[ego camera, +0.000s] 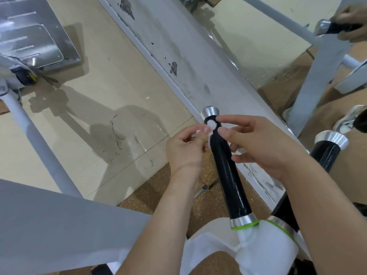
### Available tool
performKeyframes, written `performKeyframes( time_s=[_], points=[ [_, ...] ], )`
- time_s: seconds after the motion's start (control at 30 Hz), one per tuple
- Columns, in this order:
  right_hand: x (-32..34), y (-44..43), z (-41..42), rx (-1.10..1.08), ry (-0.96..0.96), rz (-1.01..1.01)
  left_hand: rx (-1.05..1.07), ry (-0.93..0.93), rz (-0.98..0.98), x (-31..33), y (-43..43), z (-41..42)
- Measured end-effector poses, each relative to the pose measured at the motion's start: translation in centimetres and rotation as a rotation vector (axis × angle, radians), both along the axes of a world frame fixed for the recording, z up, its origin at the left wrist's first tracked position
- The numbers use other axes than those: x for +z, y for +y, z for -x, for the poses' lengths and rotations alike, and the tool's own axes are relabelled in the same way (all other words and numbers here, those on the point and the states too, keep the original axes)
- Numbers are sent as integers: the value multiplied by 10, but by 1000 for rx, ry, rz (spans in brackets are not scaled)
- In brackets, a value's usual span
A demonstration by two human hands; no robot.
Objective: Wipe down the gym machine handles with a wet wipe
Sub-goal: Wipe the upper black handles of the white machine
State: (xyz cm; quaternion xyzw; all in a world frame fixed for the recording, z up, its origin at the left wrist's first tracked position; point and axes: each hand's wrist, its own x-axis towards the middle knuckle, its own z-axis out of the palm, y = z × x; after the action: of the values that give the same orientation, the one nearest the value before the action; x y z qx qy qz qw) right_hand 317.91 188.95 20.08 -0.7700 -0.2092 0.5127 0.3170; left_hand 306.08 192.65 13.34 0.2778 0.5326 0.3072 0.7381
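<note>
Subject: the near handle [228,175], a black grip standing tilted, with a chrome cap [211,112] on top and a chrome, green-edged collar [243,222] at its foot.

Task item: the wet wipe [211,124] is at the upper end of this handle, just below the cap. It is bunched into a small white wad against the black grip, and a twisted strand runs off to the handle's left side.

Hands: the left hand [184,149], left of the handle, pinches the strand between thumb and fingertips. The right hand [258,145], right of the handle, reaches across with forefinger and thumb closing on the wad, its other fingers loosely curled. The two hands are close together but do not touch.

Assessment: the wipe appears to be stretched between both hands so that it can be wrapped round the grip at the top, probably to draw it down the full length. The grip below the wipe looks glossy; whether that is moisture cannot be told.

Outstanding: a second handle [325,153], of the same pattern, stands to the right of the near handle, with no hand on it.
</note>
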Motion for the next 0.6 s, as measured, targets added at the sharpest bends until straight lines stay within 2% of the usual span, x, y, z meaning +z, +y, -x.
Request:
performKeyframes(
  time_s=[0.1,0.13,0.3,0.43,0.5,0.6],
  points=[
    [-3,3,2,-10,-75,-7,-182,-41,-81,8,-4,10],
    [-4,5,2,-13,-88,-10,-180,-20,-112,10,-4,8],
    [-9,12,0,15,-142,23,37,154,-115,-1,18,-23],
    [-15,14,-1,33,-265,-20,190,-40,120,-13,30,-24],
    [-20,17,-1,14,-320,-63,97,-63,54,-15,27,-17],
    [-25,19,-1,-51,-271,-95,8,28,-63,-16,34,-20]
  ],
)
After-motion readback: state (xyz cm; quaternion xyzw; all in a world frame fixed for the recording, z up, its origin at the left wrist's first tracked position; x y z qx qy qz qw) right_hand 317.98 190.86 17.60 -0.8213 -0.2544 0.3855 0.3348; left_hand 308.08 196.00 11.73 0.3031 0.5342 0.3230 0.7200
